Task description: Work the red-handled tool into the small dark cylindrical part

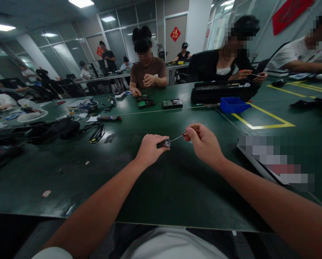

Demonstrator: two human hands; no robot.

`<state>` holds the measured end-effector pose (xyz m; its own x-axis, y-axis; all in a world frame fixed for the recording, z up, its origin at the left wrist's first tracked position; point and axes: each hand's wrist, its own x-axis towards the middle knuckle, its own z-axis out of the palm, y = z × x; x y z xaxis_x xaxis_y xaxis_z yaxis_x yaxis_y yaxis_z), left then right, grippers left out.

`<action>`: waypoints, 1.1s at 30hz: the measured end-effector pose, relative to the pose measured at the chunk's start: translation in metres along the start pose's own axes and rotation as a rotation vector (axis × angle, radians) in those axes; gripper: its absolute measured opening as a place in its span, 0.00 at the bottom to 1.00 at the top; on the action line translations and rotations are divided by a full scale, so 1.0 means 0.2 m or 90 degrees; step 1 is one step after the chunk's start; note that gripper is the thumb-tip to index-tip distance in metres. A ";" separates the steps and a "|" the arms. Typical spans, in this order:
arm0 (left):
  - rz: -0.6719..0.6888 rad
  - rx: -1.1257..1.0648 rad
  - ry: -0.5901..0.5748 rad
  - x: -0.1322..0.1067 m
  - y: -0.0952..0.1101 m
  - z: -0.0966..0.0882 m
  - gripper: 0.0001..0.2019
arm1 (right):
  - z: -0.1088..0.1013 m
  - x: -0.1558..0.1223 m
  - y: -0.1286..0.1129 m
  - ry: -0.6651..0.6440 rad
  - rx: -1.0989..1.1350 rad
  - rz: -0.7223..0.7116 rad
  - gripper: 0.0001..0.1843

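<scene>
My left hand (151,148) is closed around a small dark cylindrical part (165,143), whose round, silvery open end faces right. In my right hand (201,141) is a screwdriver (178,138) with a brownish handle, pinched between thumb and fingers. Its thin metal shaft points left, and the tip reaches the round end of the cylindrical part; whether it sits inside or only touches the rim I cannot tell. Both hands are held above the green table (161,194). Most of the handle and the cylinder's far end are hidden by my fingers.
Ahead lie circuit-board devices (172,103), near a co-worker's hands (149,80). A blue bin (234,105) and a long black unit (223,91) stand at the right back. To the left are a black cable (97,132) and a pen-like tool (109,118).
</scene>
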<state>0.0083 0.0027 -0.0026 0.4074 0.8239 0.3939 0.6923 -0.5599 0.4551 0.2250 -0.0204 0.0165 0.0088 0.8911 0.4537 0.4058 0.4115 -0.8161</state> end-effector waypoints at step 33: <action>-0.045 0.040 -0.175 -0.02 0.06 0.02 0.19 | -0.02 0.01 -0.02 -0.028 -0.138 -0.004 0.13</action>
<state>0.0166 -0.0076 -0.0022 0.4965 0.8586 0.1279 0.7571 -0.5004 0.4200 0.2268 -0.0207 0.0211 -0.0323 0.8983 0.4381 0.5922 0.3703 -0.7156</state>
